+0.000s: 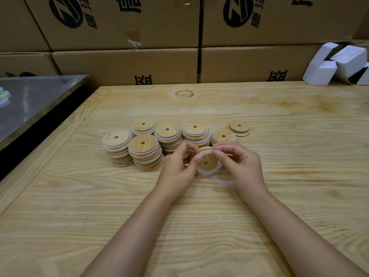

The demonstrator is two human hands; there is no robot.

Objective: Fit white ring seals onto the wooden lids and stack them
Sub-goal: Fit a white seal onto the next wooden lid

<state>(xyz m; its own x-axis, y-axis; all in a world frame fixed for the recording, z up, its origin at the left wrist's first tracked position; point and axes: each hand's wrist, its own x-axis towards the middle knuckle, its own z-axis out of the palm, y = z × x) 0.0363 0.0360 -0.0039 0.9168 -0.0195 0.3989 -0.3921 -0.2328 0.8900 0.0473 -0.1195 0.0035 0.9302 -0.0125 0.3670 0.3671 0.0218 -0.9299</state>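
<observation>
- My left hand [178,168] and right hand [240,163] each pinch the white ring seal [207,151], fingers curled, over the wooden lid [208,162].
- The lid tilts up, its round, pale-grained face with a centre hole toward me, over the table's [79,196] middle.
- Lid stacks [144,150] stand just behind.

On the cardboard boxes [123,64] at the far side we see big black Chinese characters [129,6] and a round logo [65,11]. We cannot read them surely.
</observation>
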